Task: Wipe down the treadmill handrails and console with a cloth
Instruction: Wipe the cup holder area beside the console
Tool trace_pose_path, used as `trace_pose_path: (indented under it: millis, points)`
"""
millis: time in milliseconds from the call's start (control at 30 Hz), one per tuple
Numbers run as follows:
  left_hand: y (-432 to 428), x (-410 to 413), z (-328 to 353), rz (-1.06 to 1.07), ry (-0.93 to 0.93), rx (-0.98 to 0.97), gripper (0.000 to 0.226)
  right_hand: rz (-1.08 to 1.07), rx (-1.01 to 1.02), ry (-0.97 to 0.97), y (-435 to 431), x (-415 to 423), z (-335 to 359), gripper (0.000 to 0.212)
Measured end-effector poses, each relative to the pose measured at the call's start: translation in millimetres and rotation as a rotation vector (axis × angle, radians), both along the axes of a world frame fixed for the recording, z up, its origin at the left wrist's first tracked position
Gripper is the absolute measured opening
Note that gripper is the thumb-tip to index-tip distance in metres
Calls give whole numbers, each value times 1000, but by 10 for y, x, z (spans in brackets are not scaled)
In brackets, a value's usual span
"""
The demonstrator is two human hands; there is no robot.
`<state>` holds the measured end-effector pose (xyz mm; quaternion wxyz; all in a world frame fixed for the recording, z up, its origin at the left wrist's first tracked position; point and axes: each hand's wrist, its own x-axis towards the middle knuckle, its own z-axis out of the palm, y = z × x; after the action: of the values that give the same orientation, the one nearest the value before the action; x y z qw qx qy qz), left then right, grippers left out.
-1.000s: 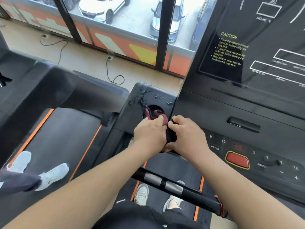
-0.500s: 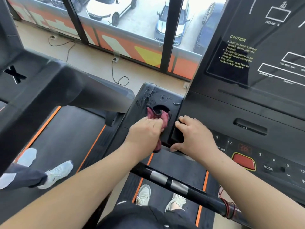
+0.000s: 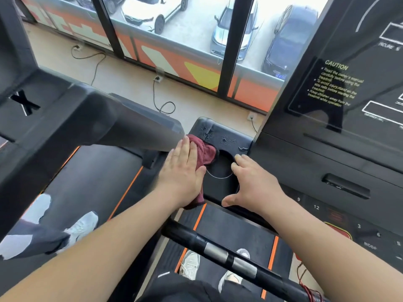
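Beside a gym window, the flat left hand (image 3: 182,168) presses the cloth (image 3: 201,152) onto the console's cupholder wing (image 3: 220,136) (still smudged); the spread, empty right hand (image 3: 254,184) braces; handrails (image 3: 220,253) seemingly remain.

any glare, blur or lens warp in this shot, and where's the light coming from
Head view: daylight enters through the windows ahead, leaving a pale sheen on the display panel. Wide-angle warp splays the window frames and bows the console edge. Slight motion blur softens the caution text and the picture's edges. The left hand, flat on the maroon cloth, and the right hand look fairly sharp.
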<state>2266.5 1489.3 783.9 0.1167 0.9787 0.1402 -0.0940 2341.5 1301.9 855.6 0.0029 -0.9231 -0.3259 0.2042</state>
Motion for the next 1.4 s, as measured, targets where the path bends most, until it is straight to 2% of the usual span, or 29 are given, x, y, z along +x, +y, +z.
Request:
trace_pose_path:
  millis: [167, 267, 367, 600, 833, 900, 1000, 1133, 1267, 1400]
  points:
    - [81, 462, 22, -16, -2, -62, 73, -16, 31, 28, -20, 27, -4, 105]
    - [-22, 234, 11, -82, -3, 42, 71, -31, 43, 54, -20, 29, 4, 114]
    - [-46, 164, 19, -133, 46, 94, 75, -38, 55, 59, -19, 50, -13, 114]
    - [119, 1080, 68, -161, 27, 32, 68, -35, 63, 70, -35, 49, 4, 109]
    - [-154, 487, 101, -218, 28, 91, 69, -30, 128, 67, -100, 54, -18, 108]
    - [-104, 621, 123, -232, 33, 85, 67, -31, 155, 76, -173, 34, 5, 106]
    - [-30, 1053, 125, -224, 43, 82, 65, -75, 213, -25, -346, 35, 71, 110]
    - [-202, 1061, 79, -185, 59, 59, 66, -110, 47, -26, -499, 95, 154, 128]
    - [-659, 475, 148, -243, 19, -69, 75, -146, 81, 24, -520, 133, 73, 128]
    - [-604, 769, 172, -303, 32, -84, 64, -133, 64, 25, -520, 140, 54, 128]
